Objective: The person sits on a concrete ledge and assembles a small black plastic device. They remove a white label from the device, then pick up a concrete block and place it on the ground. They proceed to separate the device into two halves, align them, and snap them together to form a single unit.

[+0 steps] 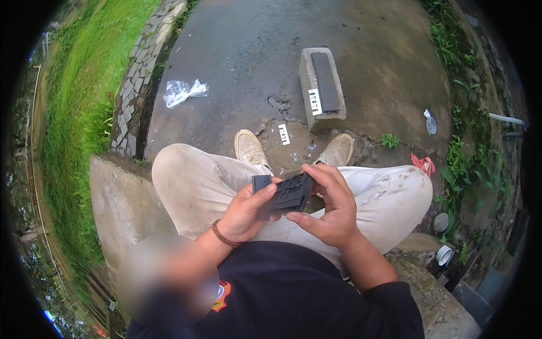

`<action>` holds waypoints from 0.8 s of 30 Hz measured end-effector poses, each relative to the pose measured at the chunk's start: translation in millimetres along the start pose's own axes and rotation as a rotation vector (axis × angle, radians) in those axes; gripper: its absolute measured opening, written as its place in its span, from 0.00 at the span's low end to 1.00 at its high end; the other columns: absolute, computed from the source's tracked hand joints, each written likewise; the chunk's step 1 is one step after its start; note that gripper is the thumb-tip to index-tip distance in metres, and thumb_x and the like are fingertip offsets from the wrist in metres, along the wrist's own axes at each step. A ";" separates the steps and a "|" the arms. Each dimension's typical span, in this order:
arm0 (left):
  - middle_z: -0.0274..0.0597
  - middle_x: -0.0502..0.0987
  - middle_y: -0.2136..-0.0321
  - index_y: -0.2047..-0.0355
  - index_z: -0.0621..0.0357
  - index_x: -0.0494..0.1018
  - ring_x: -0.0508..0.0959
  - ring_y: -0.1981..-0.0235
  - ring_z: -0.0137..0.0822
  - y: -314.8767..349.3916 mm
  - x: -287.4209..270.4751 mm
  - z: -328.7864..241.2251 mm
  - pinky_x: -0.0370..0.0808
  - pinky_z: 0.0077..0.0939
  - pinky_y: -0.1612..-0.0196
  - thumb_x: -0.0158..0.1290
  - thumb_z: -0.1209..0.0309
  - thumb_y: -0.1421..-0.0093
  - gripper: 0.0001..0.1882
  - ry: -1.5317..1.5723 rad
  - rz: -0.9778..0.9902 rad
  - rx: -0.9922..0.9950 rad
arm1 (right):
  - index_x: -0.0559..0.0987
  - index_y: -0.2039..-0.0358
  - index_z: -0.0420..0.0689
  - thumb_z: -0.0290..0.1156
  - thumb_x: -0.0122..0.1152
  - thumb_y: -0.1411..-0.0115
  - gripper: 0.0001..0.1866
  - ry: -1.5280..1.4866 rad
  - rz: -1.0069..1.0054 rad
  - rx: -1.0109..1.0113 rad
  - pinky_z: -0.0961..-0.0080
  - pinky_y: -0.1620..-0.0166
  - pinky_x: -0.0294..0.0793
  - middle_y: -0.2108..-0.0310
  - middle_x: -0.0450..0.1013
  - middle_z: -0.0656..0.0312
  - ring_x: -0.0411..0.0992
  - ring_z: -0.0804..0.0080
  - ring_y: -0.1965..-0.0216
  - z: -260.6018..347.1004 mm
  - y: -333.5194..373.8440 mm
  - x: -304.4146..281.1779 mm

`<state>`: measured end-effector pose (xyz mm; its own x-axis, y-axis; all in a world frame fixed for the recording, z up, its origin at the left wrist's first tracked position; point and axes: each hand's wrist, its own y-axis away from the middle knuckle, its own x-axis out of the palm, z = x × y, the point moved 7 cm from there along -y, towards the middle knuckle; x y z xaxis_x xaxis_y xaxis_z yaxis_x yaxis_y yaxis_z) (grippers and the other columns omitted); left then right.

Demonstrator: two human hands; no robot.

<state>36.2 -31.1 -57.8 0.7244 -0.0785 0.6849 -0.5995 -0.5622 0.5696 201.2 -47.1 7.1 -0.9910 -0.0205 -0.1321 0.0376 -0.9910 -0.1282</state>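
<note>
A black plastic block [291, 192] with raised ribs and a round detail is held over my lap. My left hand [252, 208] grips its left part, thumb on top and fingers underneath. A small flat black section [261, 182] sticks up beside that thumb; whether it is a separate piece I cannot tell. At the block's right end is my right hand [333, 204], closed around it with fingertips on the far edge and thumb at the near edge. The underside of the block is hidden.
Beyond my shoes stands a concrete block [307, 79] bearing a long dark bar [324, 79] and white marked strips [314, 102]. Another white strip [283, 134] lies between my shoes. A clear plastic bag [183, 93] is at left, a crumpled clear wrapper [430, 122] at right.
</note>
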 end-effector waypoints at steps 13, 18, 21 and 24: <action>0.40 0.73 0.45 0.41 0.59 0.75 0.73 0.54 0.27 14.3 30.6 -48.3 0.72 0.22 0.51 0.64 0.75 0.40 0.26 -0.794 0.173 0.438 | 0.69 0.35 0.33 0.27 0.82 0.53 0.45 -0.035 -0.031 0.059 0.73 0.48 0.75 0.49 0.72 0.56 0.75 0.70 0.50 -3.7 3.8 -1.1; 0.40 0.75 0.47 0.41 0.62 0.75 0.73 0.59 0.26 12.6 28.1 -50.3 0.71 0.22 0.53 0.68 0.74 0.45 0.30 -0.786 0.141 0.396 | 0.70 0.37 0.35 0.27 0.83 0.52 0.43 -0.230 -0.092 0.111 0.71 0.46 0.76 0.49 0.76 0.55 0.76 0.68 0.49 -14.8 8.4 2.2; 0.41 0.75 0.48 0.42 0.63 0.75 0.73 0.62 0.25 11.4 24.2 -48.7 0.71 0.23 0.54 0.69 0.74 0.46 0.30 -0.768 0.129 0.409 | 0.74 0.40 0.36 0.29 0.83 0.52 0.39 -0.239 -0.135 0.096 0.69 0.48 0.79 0.54 0.79 0.54 0.79 0.67 0.52 -16.3 8.4 2.1; 0.42 0.75 0.48 0.41 0.64 0.76 0.73 0.62 0.25 11.4 24.2 -51.2 0.72 0.23 0.55 0.68 0.74 0.46 0.30 -0.797 0.134 0.447 | 0.75 0.41 0.36 0.29 0.83 0.51 0.37 -0.182 -0.114 0.082 0.69 0.48 0.80 0.54 0.80 0.53 0.80 0.66 0.52 -15.8 9.1 1.9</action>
<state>29.5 2.7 -11.5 0.7777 -0.6165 0.1231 -0.6286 -0.7597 0.1664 201.6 -54.1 -9.8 -0.9954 0.0761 0.0588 -0.0791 -0.9956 -0.0511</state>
